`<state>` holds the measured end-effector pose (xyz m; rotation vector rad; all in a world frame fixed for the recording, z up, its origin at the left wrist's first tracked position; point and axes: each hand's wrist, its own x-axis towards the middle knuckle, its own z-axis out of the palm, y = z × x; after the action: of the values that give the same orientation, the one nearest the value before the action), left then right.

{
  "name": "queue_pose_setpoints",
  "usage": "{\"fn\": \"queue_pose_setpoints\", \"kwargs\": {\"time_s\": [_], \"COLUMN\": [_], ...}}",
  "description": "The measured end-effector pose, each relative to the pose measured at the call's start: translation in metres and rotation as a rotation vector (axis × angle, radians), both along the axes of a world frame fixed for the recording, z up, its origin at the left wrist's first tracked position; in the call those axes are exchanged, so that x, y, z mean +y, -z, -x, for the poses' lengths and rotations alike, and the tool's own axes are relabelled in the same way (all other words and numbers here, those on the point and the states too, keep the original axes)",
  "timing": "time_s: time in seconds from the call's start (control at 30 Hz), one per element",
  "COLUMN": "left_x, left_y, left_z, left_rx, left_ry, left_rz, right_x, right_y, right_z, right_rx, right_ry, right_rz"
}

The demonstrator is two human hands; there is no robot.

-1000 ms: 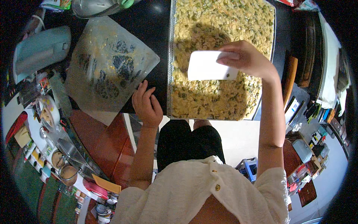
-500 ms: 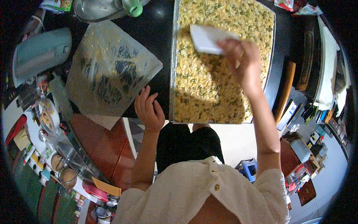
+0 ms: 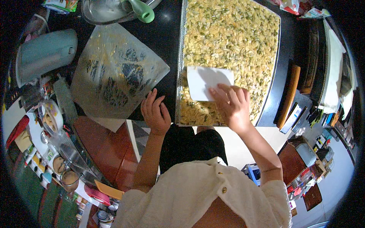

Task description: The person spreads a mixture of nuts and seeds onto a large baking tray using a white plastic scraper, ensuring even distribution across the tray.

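A large rectangular tray [image 3: 178, 81] is spread with a flat layer of pale flakes and green seeds [image 3: 232, 34]. My right hand [image 3: 235, 104] pinches a white dough scraper [image 3: 205, 83], which lies over the near left part of that layer. My left hand [image 3: 156, 114] rests at the counter's near edge, its fingers apart and nothing in them. Just beyond its fingertips lies a translucent, greasy sheet [image 3: 118, 68] with yellowish smears, one corner drooping over the edge.
At the back left sits a metal bowl [image 3: 102, 13] with a green-handled utensil [image 3: 142, 11] in it. A grey-green appliance [image 3: 47, 55] stands at the left. Right of the tray lie a wooden rolling pin [image 3: 289, 97] and a phone-like device [image 3: 292, 118]. Packets [image 3: 292, 7] sit at the back right.
My right hand has drawn the scraper toward me, from the tray's upper middle to its near left. My left hand stays in about the same place.
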<state>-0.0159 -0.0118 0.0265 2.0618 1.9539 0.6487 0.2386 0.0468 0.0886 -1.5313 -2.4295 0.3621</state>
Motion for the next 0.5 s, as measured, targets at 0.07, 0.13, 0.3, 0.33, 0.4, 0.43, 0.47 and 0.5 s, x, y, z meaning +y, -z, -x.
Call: {"fn": "queue_pose_setpoints", "kwargs": {"time_s": [0.07,0.13,0.3,0.33,0.4,0.43,0.47,0.5], "left_x": [-0.002,-0.004,-0.002,-0.002,-0.001,0.0,0.0,0.0], "left_y": [0.001,0.004,0.004,0.004,0.003,0.003,0.003,0.002], "left_z": [0.002,0.006,0.004,0.003,0.002,0.001,0.002,0.002], "left_rx": [-0.003,-0.008,-0.014,-0.01,-0.011,-0.012,-0.009,-0.008], "left_ry": [-0.007,0.001,0.001,-0.002,0.006,0.014,0.013,0.01], "left_rz": [0.023,-0.014,-0.006,-0.004,-0.005,-0.008,-0.007,0.002], "right_x": [0.002,0.031,0.082,0.094,0.12,0.132,0.143,0.148], "right_y": [-0.017,-0.025,-0.021,-0.013,0.005,0.008,0.011,0.015], "right_z": [-0.002,-0.012,-0.023,-0.023,-0.026,-0.031,-0.033,-0.033], "right_rx": [0.076,0.212,0.407,0.361,0.492,0.445,0.403,0.398], "right_ry": [0.026,0.129,0.024,-0.01,-0.01,0.05,0.101,0.201], "right_rz": [-0.022,0.017,0.809,0.792,0.664,0.567,0.472,0.368]}}
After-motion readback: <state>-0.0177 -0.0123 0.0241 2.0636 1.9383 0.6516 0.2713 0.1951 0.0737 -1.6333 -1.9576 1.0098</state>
